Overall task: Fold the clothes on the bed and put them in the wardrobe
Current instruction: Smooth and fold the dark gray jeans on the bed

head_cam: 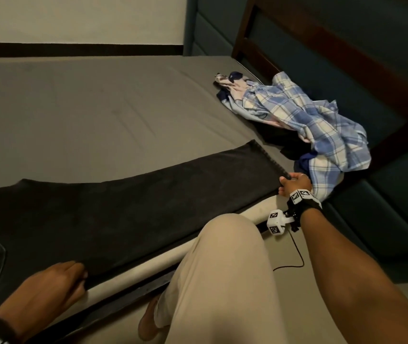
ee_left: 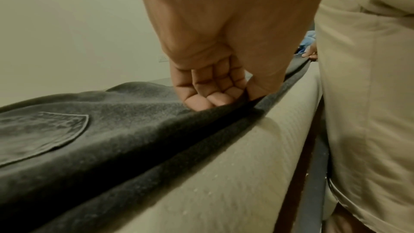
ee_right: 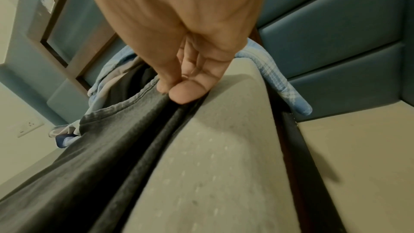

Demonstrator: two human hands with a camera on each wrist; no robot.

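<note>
Item one, dark trousers (head_cam: 133, 202): laid flat along the near edge of the bed (head_cam: 79, 105), legs doubled one over the other, back pocket showing at the waist end. Your left hand (head_cam: 49, 284) pinches the near edge close to the seat, fingers (ee_left: 202, 101) curled onto the cloth with the thumb beneath. Your right hand (head_cam: 294, 183) pinches the hem corner at the far end, thumb and fingers (ee_right: 186, 95) closed on the fabric there. Status: lengthwise fold looks done; the crosswise folds are not yet made.

Item two, blue checked shirt (head_cam: 309, 125): crumpled in a heap at the corner of the bed near the headboard (head_cam: 322, 45), part of it hanging over the edge. Status: unfolded.

Item three, further garments (head_cam: 230, 85) under and behind the shirt: pale pink, navy and black cloth visible; how many pieces cannot be told. Status: unfolded.

Item four, wardrobe: not in view in any picture. Nothing can be counted as put away.

Overall judgement: early stage. You have one garment partly folded in hand; the heap remains, and every piece still has to be carried to the wardrobe.
</note>
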